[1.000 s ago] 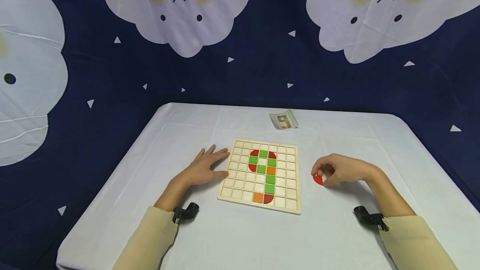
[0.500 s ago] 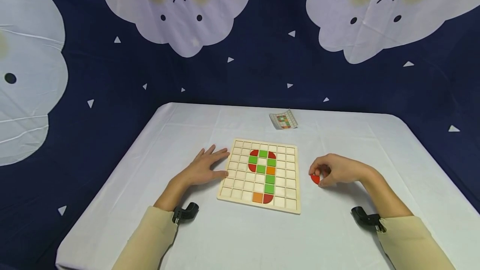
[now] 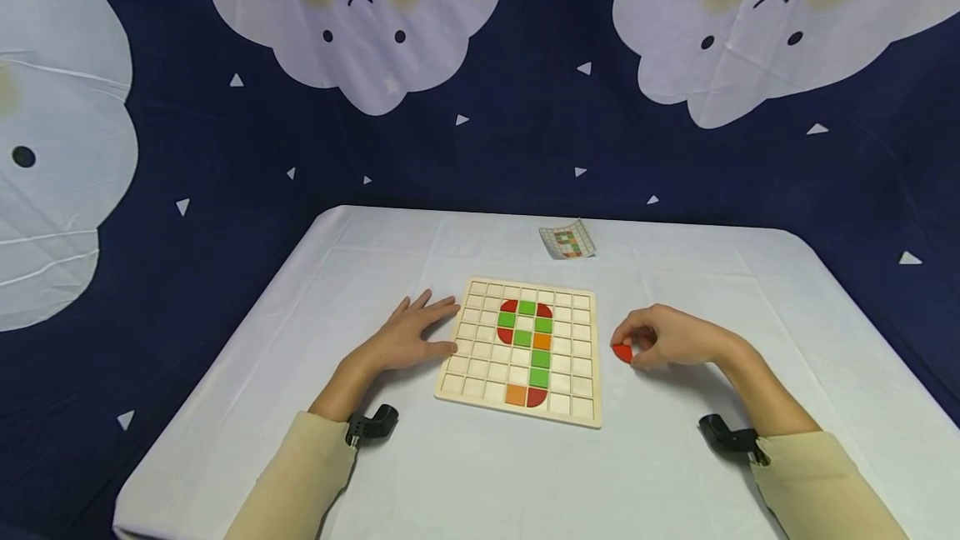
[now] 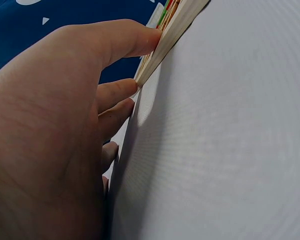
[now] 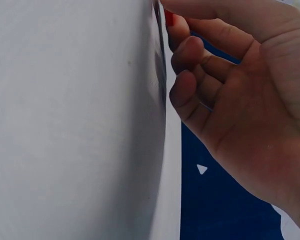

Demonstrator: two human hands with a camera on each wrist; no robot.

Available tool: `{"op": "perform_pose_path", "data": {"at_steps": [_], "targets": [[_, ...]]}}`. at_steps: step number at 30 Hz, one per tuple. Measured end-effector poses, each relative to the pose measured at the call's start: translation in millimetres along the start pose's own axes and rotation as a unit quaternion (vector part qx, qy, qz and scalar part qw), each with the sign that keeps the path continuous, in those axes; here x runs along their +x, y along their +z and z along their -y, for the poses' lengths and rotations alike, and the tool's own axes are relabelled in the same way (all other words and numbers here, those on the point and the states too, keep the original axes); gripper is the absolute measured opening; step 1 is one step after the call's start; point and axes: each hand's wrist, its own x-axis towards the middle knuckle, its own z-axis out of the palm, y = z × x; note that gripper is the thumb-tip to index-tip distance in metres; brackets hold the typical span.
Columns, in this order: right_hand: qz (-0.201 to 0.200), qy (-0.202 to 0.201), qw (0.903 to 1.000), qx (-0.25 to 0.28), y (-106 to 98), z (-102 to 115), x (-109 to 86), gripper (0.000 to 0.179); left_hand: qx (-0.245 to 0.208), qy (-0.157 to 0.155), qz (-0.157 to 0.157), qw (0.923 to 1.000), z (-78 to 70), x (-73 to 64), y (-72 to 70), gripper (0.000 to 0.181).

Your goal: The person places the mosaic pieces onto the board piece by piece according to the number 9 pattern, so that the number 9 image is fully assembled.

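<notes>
A wooden grid board [image 3: 465, 369] lies in the middle of the table, with green, red and orange tiles set in some of its squares. My left hand [image 3: 408, 337] rests at the board's left edge, fingers spread; in the left wrist view its thumb and index fingertip touch the wooden rim [image 4: 170, 45]. To the right of the board, my right hand [image 3: 671, 336] pinches a red round-edged tile [image 3: 622, 353] between thumb and fingers, just above the cloth. Only a sliver of that red tile [image 5: 168, 18] shows in the right wrist view.
A small printed card [image 3: 567, 240] with a coloured grid pattern lies behind the board, its corners curled up. White cloth [image 3: 480, 482] covers the table. A dark blue curtain [image 3: 525, 148] with clouds hangs behind it.
My right hand has moved a little to the left, toward the board, carrying the red tile. The left hand and the board have stayed in place.
</notes>
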Motion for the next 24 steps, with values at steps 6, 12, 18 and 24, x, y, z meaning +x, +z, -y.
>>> {"op": "perform_pose_path", "data": {"at_steps": [6,12,18,24], "targets": [[-0.012,-0.005,0.9999,0.004,2.2,5.4,3.0,0.032,-0.002,0.002,-0.002,1.0,1.7,0.5,1.2,0.07],[-0.031,-0.018,0.9993,0.008,4.6,9.1,7.7,0.032,-0.002,0.005,-0.004,1.0,2.6,1.0,1.8,0.07],[-0.046,-0.029,0.9983,0.019,5.5,12.2,11.2,0.031,-0.005,0.005,-0.005,1.0,2.4,0.6,1.7,0.07],[-0.06,-0.041,0.9971,0.023,8.5,17.7,15.5,0.031,-0.005,0.002,-0.002,1.0,1.8,-1.4,0.9,0.071]]}}
